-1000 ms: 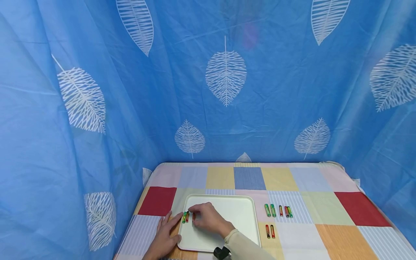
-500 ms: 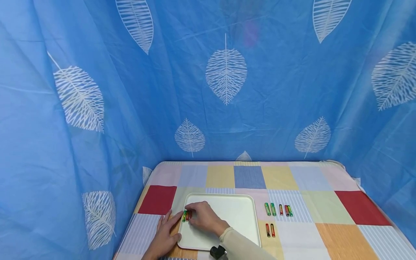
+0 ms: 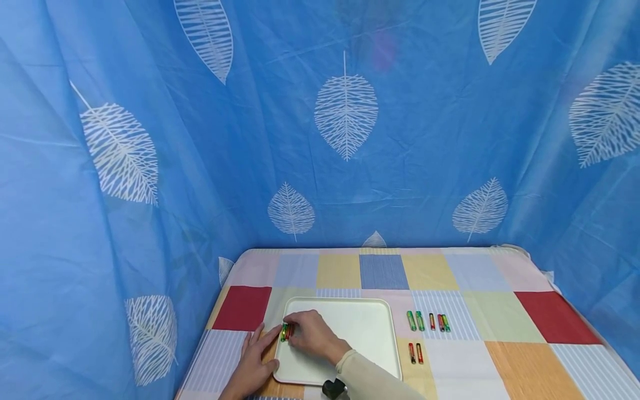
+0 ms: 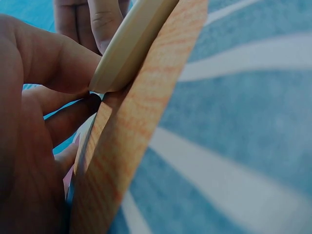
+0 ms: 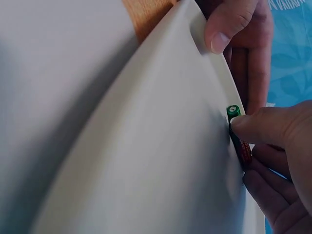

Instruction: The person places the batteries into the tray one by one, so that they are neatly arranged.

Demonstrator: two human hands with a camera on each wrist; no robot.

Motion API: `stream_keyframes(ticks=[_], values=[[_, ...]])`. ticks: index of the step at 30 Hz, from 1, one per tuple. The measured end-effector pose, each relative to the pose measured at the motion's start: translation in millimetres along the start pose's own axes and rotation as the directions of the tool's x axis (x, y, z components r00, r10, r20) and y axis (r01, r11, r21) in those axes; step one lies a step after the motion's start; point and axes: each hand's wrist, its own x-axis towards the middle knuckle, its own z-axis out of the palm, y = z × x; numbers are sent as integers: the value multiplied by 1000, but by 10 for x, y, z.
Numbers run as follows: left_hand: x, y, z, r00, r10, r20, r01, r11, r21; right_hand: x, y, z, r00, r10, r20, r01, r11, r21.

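Note:
My left hand (image 3: 255, 360) rests at the left edge of a cream tray (image 3: 357, 339), its fingers spread and fairly straight. In the right wrist view its thumb (image 5: 222, 36) touches the tray rim near a corner. Inside the tray, along that left side, lies a short row of green and red batteries (image 3: 284, 333). My right hand (image 3: 314, 336) reaches over the tray and pinches a battery at the row's right end. In the right wrist view thumb and fingers grip the small battery (image 5: 233, 110) by its two ends; its middle is partly covered.
Right of the tray, several green and red batteries (image 3: 420, 320) lie in a row on the patchwork tablecloth (image 3: 520, 366). Two red batteries (image 3: 419, 353) lie nearer. A blue leaf-print curtain (image 3: 400, 166) surrounds the table. A black device (image 3: 333, 388) sits at the right wrist.
My right hand has shifted slightly left, bringing its battery up against the others in the tray. The left hand stays at the tray's edge.

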Motion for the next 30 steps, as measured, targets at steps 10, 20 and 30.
stream_keyframes(ticks=[10, 20, 30], values=[[-27, -6, 18, 999, 28, -19, -28, 1000, -9, -56, 22, -96, 999, -41, -20, 41, 999, -7], [-9, 6, -1, 1000, -9, -11, 9, 1000, 1, -151, 142, -299, 1000, 15, 16, -17, 996, 91], [-7, 29, 3, 998, -59, -7, 59, 998, -5, -268, 240, -494, 994, 97, 43, -102, 986, 131]])
